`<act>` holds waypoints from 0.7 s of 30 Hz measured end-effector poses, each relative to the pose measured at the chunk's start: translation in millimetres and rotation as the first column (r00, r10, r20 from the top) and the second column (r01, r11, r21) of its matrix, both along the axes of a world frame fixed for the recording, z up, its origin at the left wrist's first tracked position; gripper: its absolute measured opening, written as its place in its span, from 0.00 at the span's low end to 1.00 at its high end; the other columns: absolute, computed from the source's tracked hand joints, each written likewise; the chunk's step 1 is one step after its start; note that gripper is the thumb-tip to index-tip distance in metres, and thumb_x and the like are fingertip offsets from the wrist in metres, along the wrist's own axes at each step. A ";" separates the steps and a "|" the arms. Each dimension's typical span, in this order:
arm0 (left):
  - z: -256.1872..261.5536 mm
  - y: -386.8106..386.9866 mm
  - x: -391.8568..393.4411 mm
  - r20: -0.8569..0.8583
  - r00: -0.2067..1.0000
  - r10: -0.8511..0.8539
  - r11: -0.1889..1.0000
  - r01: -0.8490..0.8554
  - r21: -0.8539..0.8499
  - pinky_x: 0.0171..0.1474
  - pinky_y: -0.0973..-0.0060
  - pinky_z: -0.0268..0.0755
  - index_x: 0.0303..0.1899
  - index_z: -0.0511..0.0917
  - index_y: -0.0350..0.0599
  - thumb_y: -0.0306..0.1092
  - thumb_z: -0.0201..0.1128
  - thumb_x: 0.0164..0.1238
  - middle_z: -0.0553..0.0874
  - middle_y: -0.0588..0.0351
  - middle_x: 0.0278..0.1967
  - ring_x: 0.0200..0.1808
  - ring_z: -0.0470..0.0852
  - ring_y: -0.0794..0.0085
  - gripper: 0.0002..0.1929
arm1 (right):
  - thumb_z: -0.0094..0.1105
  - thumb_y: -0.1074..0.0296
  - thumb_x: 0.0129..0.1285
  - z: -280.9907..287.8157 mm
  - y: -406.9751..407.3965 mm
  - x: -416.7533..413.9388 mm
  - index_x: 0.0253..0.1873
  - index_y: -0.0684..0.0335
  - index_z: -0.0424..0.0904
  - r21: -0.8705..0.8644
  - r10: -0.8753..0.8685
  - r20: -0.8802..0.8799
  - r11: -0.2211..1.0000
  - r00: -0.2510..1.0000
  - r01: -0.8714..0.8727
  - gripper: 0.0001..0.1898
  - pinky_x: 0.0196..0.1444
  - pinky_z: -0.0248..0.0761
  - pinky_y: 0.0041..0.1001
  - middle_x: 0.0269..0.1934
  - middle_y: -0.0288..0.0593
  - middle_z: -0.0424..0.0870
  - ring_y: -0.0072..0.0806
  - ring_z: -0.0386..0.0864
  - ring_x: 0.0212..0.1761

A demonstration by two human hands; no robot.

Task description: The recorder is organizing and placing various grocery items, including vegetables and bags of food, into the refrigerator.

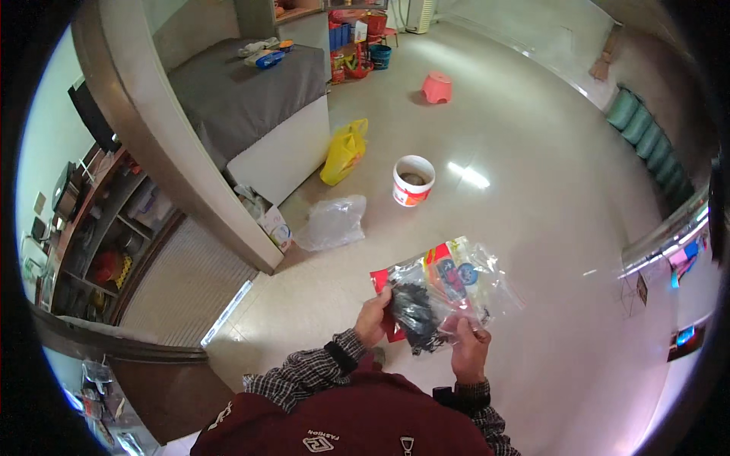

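Note:
Between my two hands is a clear plastic food bag [450, 273] with red and pale printed parts. Dark, stringy dried food [415, 316] shows at its lower left; I cannot tell whether all of it lies inside the bag. My left hand [373, 319] grips the left side, thumb on top. At the lower right edge, my right hand [471, 350] pinches the plastic. The bag's clear, crumpled end [499, 285] sticks out to the right. Beyond it on the floor stands a white bucket [413, 181] with a red label and something brownish inside.
A yellow plastic bag [345, 153] leans by a cabinet under a grey cloth [251, 85]. Near the door frame [188, 171] lies a clear plastic bag [332, 222]. A pink stool [437, 87] stands farther off. Green rolled bundles [644, 134] line the right wall.

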State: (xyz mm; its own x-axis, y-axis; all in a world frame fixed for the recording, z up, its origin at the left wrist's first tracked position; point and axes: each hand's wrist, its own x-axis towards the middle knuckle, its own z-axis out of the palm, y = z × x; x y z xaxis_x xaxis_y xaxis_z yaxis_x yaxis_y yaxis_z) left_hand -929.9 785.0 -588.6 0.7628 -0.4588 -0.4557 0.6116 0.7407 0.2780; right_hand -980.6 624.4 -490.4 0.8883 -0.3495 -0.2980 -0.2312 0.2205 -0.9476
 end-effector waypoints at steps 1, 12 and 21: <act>-9.2 -3.3 16.4 -0.069 0.996 0.047 0.998 -0.051 -0.049 0.49 0.73 0.69 0.49 0.71 0.35 0.45 0.46 0.70 0.79 0.55 0.44 0.44 0.77 0.73 0.20 | 0.50 0.69 0.64 -3.9 -0.8 20.0 0.39 0.70 0.78 -0.089 0.064 -0.040 0.994 0.997 -0.067 0.10 0.35 0.73 0.27 0.31 0.43 0.80 0.27 0.78 0.32; -92.5 -63.5 247.0 -0.142 0.987 -0.069 0.997 0.072 0.014 0.42 0.73 0.75 0.39 0.76 0.34 0.35 0.50 0.68 0.81 0.53 0.36 0.35 0.80 0.70 0.13 | 0.50 0.68 0.63 -44.3 -50.7 242.3 0.39 0.71 0.77 -0.114 -0.052 -0.136 0.993 0.989 0.036 0.10 0.35 0.73 0.25 0.32 0.43 0.80 0.27 0.79 0.31; -130.5 -176.7 396.5 -0.103 0.986 -0.133 0.989 0.124 -0.085 0.43 0.71 0.76 0.39 0.75 0.35 0.36 0.49 0.69 0.80 0.52 0.33 0.35 0.80 0.69 0.13 | 0.48 0.69 0.65 -45.7 -165.7 380.3 0.46 0.70 0.73 -0.108 -0.353 0.006 0.930 0.936 0.351 0.11 0.33 0.73 0.25 0.33 0.46 0.81 0.27 0.79 0.30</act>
State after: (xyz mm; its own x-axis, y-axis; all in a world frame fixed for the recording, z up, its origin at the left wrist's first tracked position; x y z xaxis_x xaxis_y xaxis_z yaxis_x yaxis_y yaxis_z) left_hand -533.3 608.3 -719.1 0.6431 -0.5875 -0.4911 0.7266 0.6707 0.1491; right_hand -600.3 458.8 -536.1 0.6989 -0.6691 -0.2526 -0.1694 0.1883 -0.9674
